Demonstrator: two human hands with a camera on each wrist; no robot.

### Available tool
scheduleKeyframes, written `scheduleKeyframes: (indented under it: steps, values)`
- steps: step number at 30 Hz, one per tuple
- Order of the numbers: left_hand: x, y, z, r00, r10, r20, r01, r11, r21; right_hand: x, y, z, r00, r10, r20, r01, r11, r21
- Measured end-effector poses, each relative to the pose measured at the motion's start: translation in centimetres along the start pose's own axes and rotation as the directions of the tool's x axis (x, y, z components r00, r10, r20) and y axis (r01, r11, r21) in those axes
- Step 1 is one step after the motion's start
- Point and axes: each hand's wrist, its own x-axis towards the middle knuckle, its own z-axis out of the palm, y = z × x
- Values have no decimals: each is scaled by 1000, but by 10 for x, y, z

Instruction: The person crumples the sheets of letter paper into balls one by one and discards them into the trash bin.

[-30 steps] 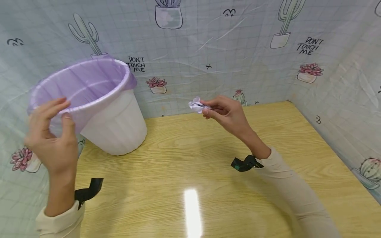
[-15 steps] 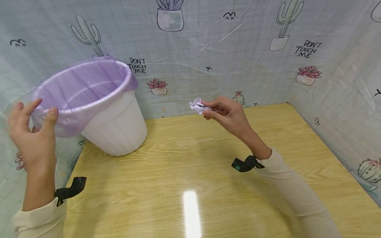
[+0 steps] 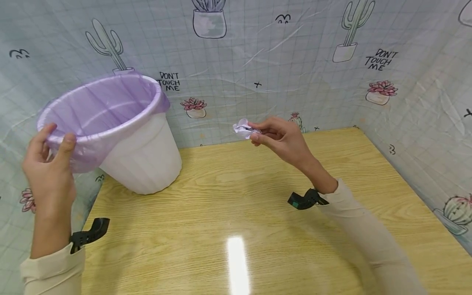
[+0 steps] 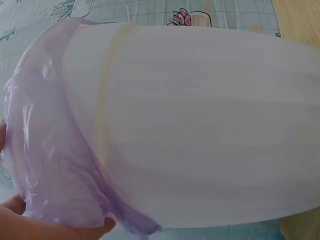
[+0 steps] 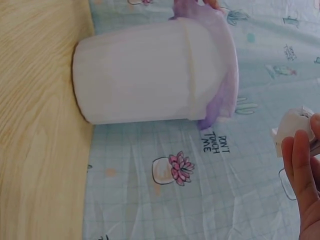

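Observation:
A white trash can (image 3: 147, 151) with a purple trash bag (image 3: 107, 106) folded over its rim stands on the table at the left. My left hand (image 3: 49, 172) grips the can's bagged rim on its near left side. In the left wrist view, the overhanging bag (image 4: 50, 135) partly covers that hand's fingers. My right hand (image 3: 284, 139) is raised above the table, to the right of the can. Between its thumb and fingers it pinches a crumpled piece of white paper (image 3: 243, 129), which also appears at the right edge of the right wrist view.
The wood-grain table (image 3: 206, 213) runs to a cloth backdrop (image 3: 236, 82) printed with cacti, which closes off the back and sides. Black wrist mounts (image 3: 304, 199) sit on both forearms. A bright light reflection lies on the tabletop.
My left hand has moved left and down from in front of the can's opening, and its fingers have closed onto the rim. The right hand holds the paper almost still.

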Motion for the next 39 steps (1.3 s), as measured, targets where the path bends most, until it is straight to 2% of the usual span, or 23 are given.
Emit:
scheduleKeyframes:
  steps: [5,9,12,15,18,23,27,34,39]
  values:
    - [1,-2,0,1000,25,10,-25,999,-33,6,10,-3,1000,-23,9,23,999,27]
    - [1,-3,-1,999,32,8,-32,999,-17,12,8,-3,999,-30,22,30,999,32]
    - [2,-3,-2,1000,29,1,-29,999,-14,17,0,-3,998,-38,41,37,999,10]
    - [4,-3,-2,999,34,-8,-34,998,-45,22,-3,-5,996,-35,84,38,999,-36]
    - [5,-5,-1,999,47,-10,-48,995,-89,29,0,-10,992,3,128,8,996,-86]
    - [6,-8,-2,996,93,-7,-93,989,-116,44,-8,-18,979,103,175,-73,983,-169]
    - [6,-8,-1,995,101,-11,-102,989,-104,55,-13,-26,967,137,213,-94,976,-199]
    - [3,-5,-1,998,69,-1,-69,990,-126,71,-15,-34,942,131,309,-84,983,-161]
    - [2,-2,-1,999,47,-3,-47,986,-158,82,-17,-33,928,127,350,-88,988,-125]
